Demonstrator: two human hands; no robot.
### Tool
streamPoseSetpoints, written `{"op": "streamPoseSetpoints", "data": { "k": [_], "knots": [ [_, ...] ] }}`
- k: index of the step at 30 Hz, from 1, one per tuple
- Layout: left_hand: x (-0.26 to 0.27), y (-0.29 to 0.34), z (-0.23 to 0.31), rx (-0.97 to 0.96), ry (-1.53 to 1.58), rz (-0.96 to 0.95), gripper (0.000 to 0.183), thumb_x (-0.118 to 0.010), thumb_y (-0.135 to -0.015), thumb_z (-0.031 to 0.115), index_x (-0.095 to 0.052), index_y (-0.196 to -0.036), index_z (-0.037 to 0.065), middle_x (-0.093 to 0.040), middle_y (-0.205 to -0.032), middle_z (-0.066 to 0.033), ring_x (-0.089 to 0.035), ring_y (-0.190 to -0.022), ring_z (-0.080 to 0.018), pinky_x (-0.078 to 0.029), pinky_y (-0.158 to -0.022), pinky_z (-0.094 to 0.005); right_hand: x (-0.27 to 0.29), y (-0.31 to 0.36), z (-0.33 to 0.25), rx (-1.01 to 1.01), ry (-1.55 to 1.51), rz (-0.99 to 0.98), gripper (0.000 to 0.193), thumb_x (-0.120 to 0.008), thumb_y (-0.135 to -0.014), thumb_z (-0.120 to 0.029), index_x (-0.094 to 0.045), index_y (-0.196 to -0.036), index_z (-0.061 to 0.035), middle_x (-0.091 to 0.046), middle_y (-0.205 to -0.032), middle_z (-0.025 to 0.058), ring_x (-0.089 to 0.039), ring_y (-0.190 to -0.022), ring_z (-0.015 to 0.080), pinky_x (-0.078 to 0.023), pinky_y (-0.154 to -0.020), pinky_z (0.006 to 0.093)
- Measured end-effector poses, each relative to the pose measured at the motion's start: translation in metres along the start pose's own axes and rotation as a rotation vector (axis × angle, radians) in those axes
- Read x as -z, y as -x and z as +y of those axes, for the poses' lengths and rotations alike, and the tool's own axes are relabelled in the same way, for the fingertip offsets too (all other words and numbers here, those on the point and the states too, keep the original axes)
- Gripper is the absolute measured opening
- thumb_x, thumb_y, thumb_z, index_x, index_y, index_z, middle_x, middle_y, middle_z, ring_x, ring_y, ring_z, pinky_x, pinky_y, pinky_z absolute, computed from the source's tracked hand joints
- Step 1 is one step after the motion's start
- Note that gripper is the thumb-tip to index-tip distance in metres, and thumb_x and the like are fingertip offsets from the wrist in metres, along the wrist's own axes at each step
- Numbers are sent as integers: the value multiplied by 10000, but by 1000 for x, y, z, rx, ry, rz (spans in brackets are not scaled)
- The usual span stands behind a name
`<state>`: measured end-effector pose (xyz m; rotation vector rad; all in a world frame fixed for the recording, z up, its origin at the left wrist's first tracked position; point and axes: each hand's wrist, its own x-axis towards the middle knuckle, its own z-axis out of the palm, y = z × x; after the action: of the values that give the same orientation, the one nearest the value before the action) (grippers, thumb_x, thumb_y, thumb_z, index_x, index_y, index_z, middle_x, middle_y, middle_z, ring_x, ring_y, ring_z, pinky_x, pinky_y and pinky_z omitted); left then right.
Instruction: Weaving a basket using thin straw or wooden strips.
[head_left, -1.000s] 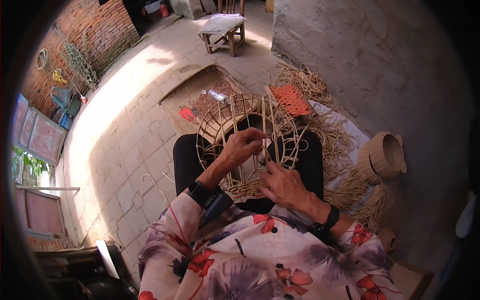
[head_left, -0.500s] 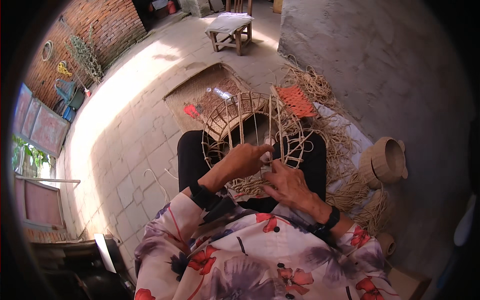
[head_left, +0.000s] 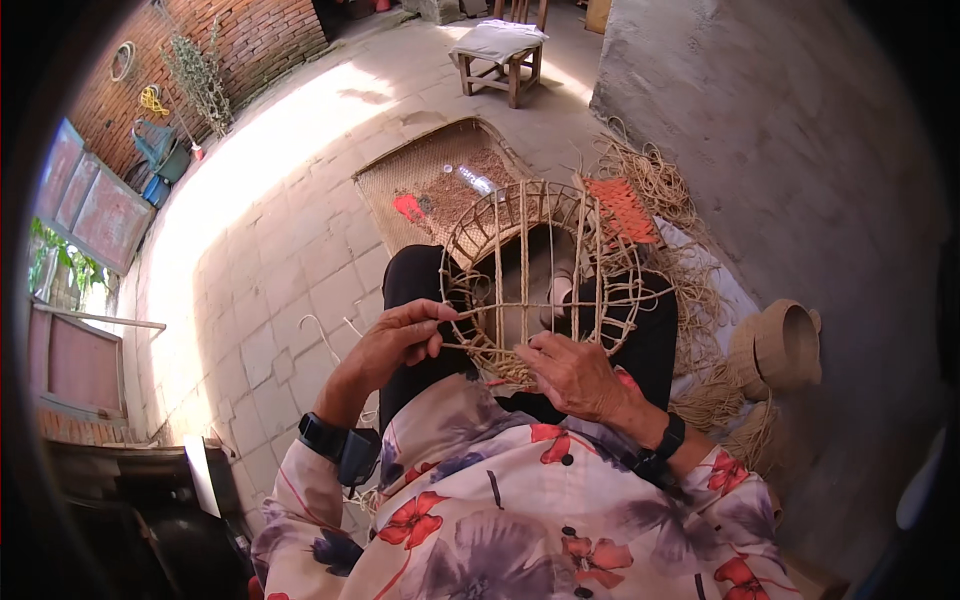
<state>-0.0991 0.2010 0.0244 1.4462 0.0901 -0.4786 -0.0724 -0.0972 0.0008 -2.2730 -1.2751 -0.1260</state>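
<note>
Over to the left hand [head_left: 392,348] first, nearly closed, pinching a pale twisted cord [head_left: 562,304] between thumb and forefinger by the left rim of the round frame [head_left: 525,262], with the other fingers loosely bent. Across now to the right hand [head_left: 580,380], half closed, curled in at the near edge; cannot tell whether gripping a strand or only touching. And down at the frame itself, resting over the lap between dark-trousered knees [head_left: 413,285]: an open hoop of thin, straw-brown rods, bent in rings and joined by short ribs, like a ladder curved into a circle. Strung from far side to near with ropy upright cords [head_left: 498,285], well apart, and crossed by that one taut line. Airy in the middle, dense and knotted near the body, loopier on the right. Just beyond, a coarse orange woven panel [head_left: 622,208]. Farther right, tangled heaps of dry fibre [head_left: 650,180], a white sheet [head_left: 712,275] and rounded, tightly woven baskets [head_left: 785,345] beside a rough grey wall [head_left: 780,150]. Off ahead, a shallow woven tray [head_left: 382,185] of reddish-brown bits [head_left: 455,205], then a wooden chair [head_left: 515,82] under pale cloth [head_left: 498,42].
</note>
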Motion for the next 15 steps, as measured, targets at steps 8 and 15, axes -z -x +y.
{"op": "streamPoseSetpoints", "data": {
  "k": [8, 15],
  "knots": [
    [-43, -114, 28, -219, -59, -135, 285, -509, -992, 145, -586, -1253, 62, -616, -825, 11, -582, -714, -49, -483, -631, -190, -8, -13, -10, 6, 90, -92, 418, -774, -757, -268, -588, -1033, -14, -545, -909, 117, -625, -799, 288, -522, -623, 378],
    [-41, -102, 20, -315, -625, 315, 444, -580, -909, 130, -500, -1344, 90, -706, -896, -133, -697, -688, -179, -556, -621, -294, -11, -21, -6, -44, 49, -166, 342, -793, -717, -242, -632, -954, -54, -534, -912, 129, -640, -783, 319, -523, -629, 431]
  ]
}}
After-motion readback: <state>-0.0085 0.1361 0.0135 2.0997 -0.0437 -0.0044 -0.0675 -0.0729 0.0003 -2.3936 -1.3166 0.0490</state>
